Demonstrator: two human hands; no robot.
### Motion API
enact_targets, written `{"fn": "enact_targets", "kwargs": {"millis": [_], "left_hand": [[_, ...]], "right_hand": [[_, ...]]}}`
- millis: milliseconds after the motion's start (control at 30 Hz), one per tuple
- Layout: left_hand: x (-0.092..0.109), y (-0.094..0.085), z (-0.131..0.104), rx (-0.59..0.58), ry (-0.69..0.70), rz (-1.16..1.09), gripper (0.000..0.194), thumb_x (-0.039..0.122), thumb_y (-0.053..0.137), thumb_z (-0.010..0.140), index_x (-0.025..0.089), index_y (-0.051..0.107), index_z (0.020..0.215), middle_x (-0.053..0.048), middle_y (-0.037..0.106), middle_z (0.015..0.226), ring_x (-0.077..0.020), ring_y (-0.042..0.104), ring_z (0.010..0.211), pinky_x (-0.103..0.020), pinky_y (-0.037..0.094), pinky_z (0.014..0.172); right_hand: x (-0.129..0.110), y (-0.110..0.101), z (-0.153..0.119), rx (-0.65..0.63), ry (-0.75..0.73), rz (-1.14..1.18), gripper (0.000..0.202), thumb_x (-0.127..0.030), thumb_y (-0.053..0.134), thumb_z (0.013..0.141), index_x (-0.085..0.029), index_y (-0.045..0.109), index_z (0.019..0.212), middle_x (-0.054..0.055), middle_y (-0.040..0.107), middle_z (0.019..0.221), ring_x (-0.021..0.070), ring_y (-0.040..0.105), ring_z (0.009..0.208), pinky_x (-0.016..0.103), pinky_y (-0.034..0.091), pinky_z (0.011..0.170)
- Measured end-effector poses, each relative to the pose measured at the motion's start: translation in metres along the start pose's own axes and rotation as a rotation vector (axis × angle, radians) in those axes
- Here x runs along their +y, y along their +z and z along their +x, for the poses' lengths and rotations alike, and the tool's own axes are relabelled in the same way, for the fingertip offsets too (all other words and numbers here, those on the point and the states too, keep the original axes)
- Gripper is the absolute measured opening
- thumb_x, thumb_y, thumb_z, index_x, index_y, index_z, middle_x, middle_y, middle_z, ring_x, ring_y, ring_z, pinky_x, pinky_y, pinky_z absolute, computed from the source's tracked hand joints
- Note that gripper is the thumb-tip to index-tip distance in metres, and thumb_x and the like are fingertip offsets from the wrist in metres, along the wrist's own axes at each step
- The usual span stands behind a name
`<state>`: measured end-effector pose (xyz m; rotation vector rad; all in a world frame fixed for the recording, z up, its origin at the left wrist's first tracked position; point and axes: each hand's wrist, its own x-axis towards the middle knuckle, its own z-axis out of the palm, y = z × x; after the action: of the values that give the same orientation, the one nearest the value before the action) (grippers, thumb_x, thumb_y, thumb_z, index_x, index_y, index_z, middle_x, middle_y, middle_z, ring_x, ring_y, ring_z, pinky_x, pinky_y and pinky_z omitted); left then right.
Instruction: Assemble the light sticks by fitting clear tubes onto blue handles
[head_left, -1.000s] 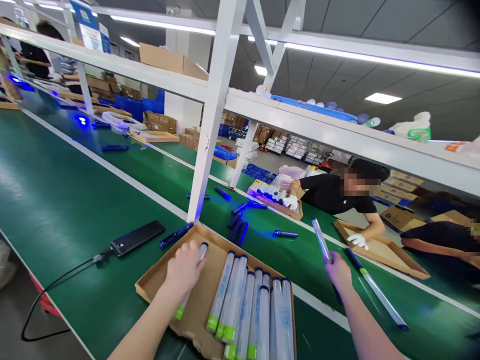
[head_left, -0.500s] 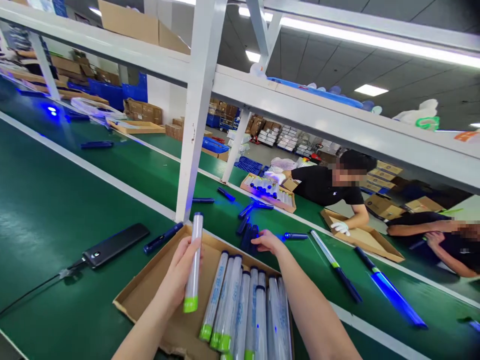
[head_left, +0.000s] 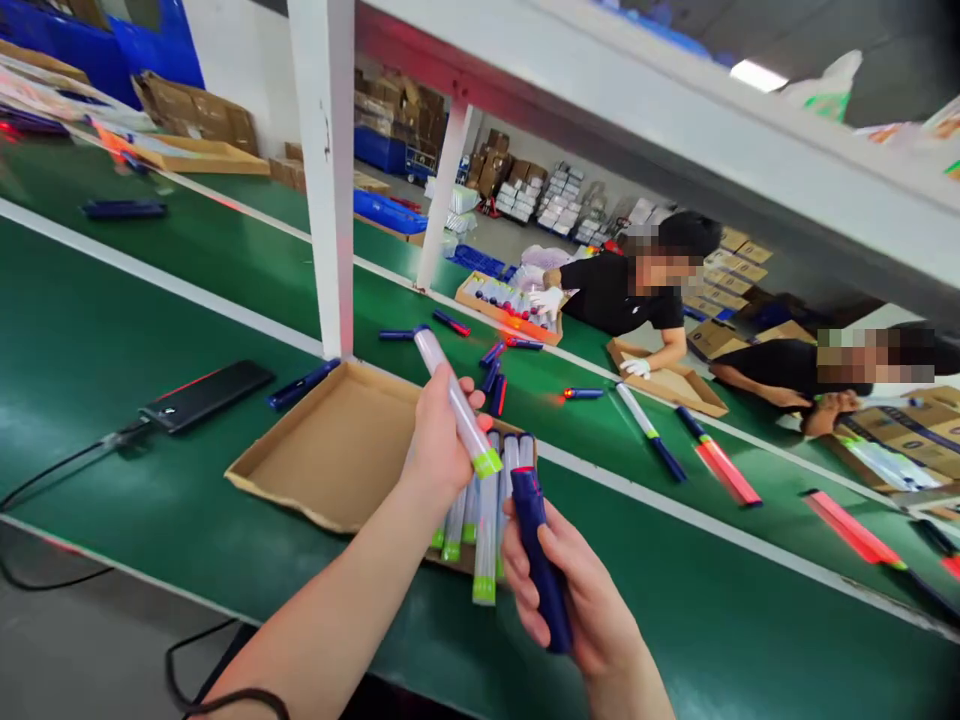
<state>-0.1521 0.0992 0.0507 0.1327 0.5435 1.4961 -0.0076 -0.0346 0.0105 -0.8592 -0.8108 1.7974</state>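
Observation:
My left hand (head_left: 439, 435) is closed around a clear plastic tube (head_left: 459, 405) with a dark cap and a bright green band, tilted over the cardboard tray (head_left: 307, 455). Wrapped in my right hand (head_left: 589, 590) is a dark blue flashlight handle (head_left: 546, 575), its upper end pointing up and slightly left. The handle and the tube are apart. Several more tubes (head_left: 485, 545) with green bands lie in the right part of the tray, partly hidden by my hands. Beyond my left hand, loose blue handles (head_left: 500, 395) lie on the green work surface (head_left: 645, 540).
A black power bank (head_left: 210, 395) with a cable lies left of the tray, near another blue handle (head_left: 304, 384). A white post (head_left: 322, 190) rises behind the tray. Lit red tubes (head_left: 729, 470) lie to the right. Across the bench, a co-worker's gloved hand (head_left: 636, 368) rests at a tray.
My right hand has picked up a blue flashlight handle and drawn it back toward me. My left hand has moved right with its tube, now tilted the other way. The glowing lights turned from blue to red.

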Motion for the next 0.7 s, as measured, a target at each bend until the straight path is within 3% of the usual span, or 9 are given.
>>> {"fn": "enact_targets", "kwargs": {"millis": [133,267,533,700], "left_hand": [[-0.008,-0.005,-0.021,-0.071,-0.014,0.006,0.045,0.049,0.087,0.081,0.020,0.055,0.093,0.005,0.058,0.082,-0.0055,0.053,0.059,-0.013,0.043,0.045],[-0.014,-0.010,-0.033,-0.105,-0.009,0.039,0.053,0.050,0.092,0.075,0.022,0.053,0.097,0.006,0.058,0.081,-0.0072,0.055,0.062,-0.014,0.043,0.045],[-0.007,-0.012,-0.036,-0.190,-0.032,0.057,0.046,0.041,0.094,0.075,0.017,0.059,0.093,0.002,0.062,0.089,-0.0075,0.059,0.069,-0.017,0.049,0.052],[-0.003,-0.009,-0.035,-0.209,-0.052,0.087,0.044,0.033,0.095,0.073,0.017,0.056,0.088,0.005,0.056,0.079,-0.0053,0.054,0.062,-0.016,0.045,0.050]], "right_hand": [[0.024,0.007,-0.025,-0.021,0.041,0.083,0.034,-0.043,0.062,0.107,-0.017,0.067,0.128,0.002,0.064,0.085,0.0084,0.052,0.051,0.018,0.054,0.041],[0.032,0.015,-0.031,-0.046,0.045,0.154,0.030,-0.043,0.053,0.111,-0.020,0.065,0.126,0.000,0.063,0.076,0.0073,0.050,0.045,0.016,0.051,0.041],[0.037,0.020,-0.038,-0.025,0.034,0.165,0.033,-0.045,0.053,0.112,-0.020,0.065,0.129,-0.002,0.063,0.079,0.0042,0.042,0.041,0.015,0.049,0.036],[0.036,0.022,-0.039,-0.030,0.046,0.147,0.029,-0.045,0.053,0.112,-0.021,0.066,0.122,-0.002,0.063,0.079,0.0037,0.043,0.041,0.014,0.049,0.036]]}}
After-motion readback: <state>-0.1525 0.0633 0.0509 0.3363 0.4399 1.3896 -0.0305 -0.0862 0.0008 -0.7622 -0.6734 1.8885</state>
